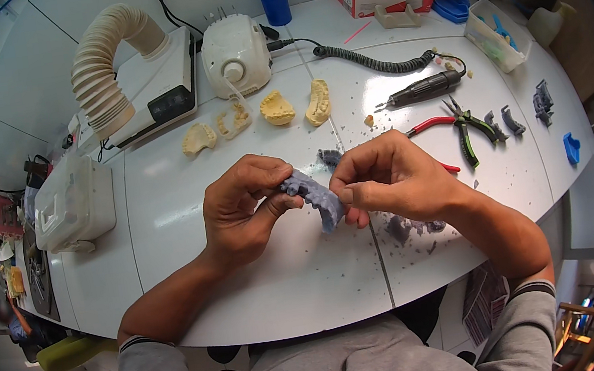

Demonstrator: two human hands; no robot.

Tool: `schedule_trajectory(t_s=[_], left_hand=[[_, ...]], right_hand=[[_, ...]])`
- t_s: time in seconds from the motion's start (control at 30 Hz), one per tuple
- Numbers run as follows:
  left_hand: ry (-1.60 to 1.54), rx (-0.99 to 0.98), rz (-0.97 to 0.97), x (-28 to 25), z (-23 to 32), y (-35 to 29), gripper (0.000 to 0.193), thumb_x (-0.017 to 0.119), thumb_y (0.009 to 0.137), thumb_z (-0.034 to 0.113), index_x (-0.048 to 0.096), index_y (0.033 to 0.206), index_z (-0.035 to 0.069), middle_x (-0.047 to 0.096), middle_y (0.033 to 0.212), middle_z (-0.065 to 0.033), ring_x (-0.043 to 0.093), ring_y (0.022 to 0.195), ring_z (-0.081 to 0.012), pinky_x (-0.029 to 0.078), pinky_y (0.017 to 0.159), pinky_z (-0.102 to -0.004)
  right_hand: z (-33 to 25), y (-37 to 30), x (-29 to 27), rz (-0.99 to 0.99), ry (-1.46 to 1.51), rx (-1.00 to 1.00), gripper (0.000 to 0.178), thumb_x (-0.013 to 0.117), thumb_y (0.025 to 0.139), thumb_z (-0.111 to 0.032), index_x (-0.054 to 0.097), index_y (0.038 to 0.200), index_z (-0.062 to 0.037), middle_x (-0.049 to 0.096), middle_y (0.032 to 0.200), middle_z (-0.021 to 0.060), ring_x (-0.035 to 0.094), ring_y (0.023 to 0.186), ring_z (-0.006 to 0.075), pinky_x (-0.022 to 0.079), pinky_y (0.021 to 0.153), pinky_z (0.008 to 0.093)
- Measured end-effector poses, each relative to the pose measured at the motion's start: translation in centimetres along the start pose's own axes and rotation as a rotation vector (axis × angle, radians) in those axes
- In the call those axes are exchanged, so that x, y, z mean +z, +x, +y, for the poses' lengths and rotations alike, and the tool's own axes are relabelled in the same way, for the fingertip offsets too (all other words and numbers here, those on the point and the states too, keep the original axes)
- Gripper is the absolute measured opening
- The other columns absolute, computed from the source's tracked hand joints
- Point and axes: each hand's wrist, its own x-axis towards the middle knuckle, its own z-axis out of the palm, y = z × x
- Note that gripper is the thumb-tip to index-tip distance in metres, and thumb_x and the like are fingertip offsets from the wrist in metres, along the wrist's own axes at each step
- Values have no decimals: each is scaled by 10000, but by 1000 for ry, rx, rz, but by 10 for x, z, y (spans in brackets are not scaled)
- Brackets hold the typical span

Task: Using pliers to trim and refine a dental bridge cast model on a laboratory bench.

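Between my hands, above the white table, is a grey-blue dental model (317, 199) with a row of tooth shapes. My left hand (240, 206) is closed on its upper left end, between thumb and fingers. At the opposite end my right hand (398, 181) is closed in a pinch against the model's edge; its fingertips partly hide the contact. Behind the model lies a darker grey toothed piece (329, 157), partly covered by my right hand. Rough grey scraps (411, 229) lie beneath my right wrist. Cutting pliers (465, 126) with red and green handles rest right of that hand.
Yellow dental casts (276, 109) stand beyond my hands, near a white drill control box (236, 52) and a ribbed hose (101, 68). A black handpiece (423, 88) lies at the right, near small grey pieces (512, 120). A white case (74, 203) sits left.
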Motion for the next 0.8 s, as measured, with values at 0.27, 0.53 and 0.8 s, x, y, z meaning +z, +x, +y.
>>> schedule_trajectory(t_s=[0.27, 0.53, 0.8], left_hand=[[31, 32, -46, 0, -1, 0, 317, 738, 917, -127, 651, 1193, 1, 653, 1186, -171, 697, 1094, -197, 635, 920, -311], [44, 35, -44, -2, -3, -1, 316, 743, 941, -71, 620, 1218, 20, 646, 1195, -169, 690, 1119, -209, 637, 897, -310], [70, -48, -42, -1, 5, 4, 332, 715, 955, -98, 661, 1270, -5, 650, 1213, -121, 673, 1097, -148, 599, 948, -285]], right_hand=[[8, 1, -6, -57, 11, -38, 210, 685, 985, -102, 748, 1057, 84, 772, 891, 118, 726, 751, 116, 609, 721, 269], [5, 2, -2, -63, 41, -51, 187, 657, 999, -70, 734, 1075, 82, 765, 915, 116, 726, 775, 122, 609, 738, 276], [6, 1, -1, -78, 114, -55, 226, 681, 991, -104, 721, 1116, 81, 743, 949, 79, 701, 819, 117, 588, 785, 273]])
